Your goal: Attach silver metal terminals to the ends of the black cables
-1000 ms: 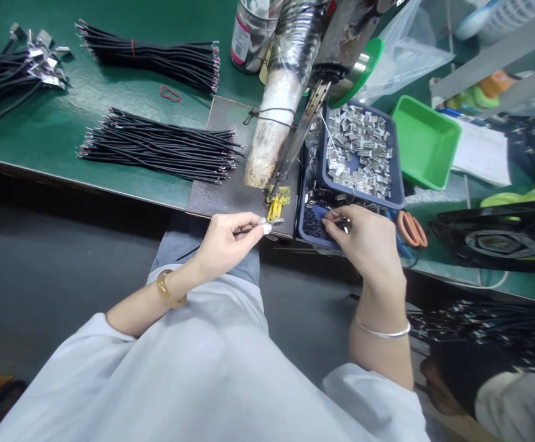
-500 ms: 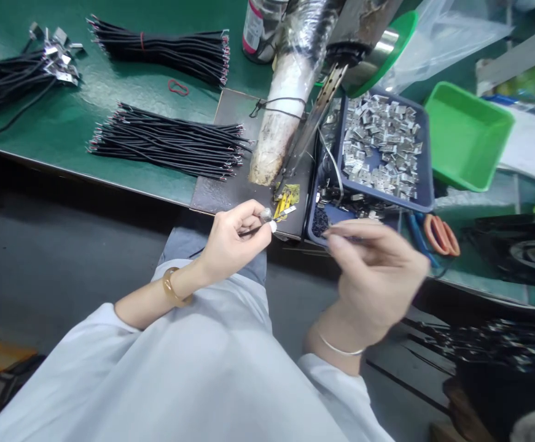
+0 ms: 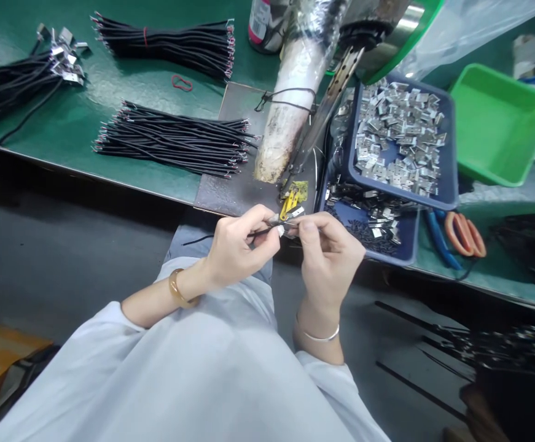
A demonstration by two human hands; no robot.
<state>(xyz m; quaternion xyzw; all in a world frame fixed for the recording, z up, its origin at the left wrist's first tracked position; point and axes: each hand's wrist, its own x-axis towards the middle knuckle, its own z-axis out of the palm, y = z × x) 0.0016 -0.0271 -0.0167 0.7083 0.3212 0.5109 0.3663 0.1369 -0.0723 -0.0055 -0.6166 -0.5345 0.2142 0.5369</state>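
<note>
My left hand pinches a thin black wire near its stripped end, just off the bench's front edge. My right hand is closed in a pinch at the wire's tip, fingertips meeting the left hand's; what it holds is too small to name. Just above the fingertips a yellow fixture sits on a dark metal plate. A blue tray of small metal clips stands to the right, over a lower blue tray with more clips and small black pieces.
Bundles of black wires lie on the green bench to the left, one bundle with metal clips at far left. A wrapped machine column, a green bin, orange-handled scissors and a red rubber band are nearby.
My right hand left the lower blue tray and came left to meet my left hand at the wire's tip. My left hand stayed near the yellow fixture.
</note>
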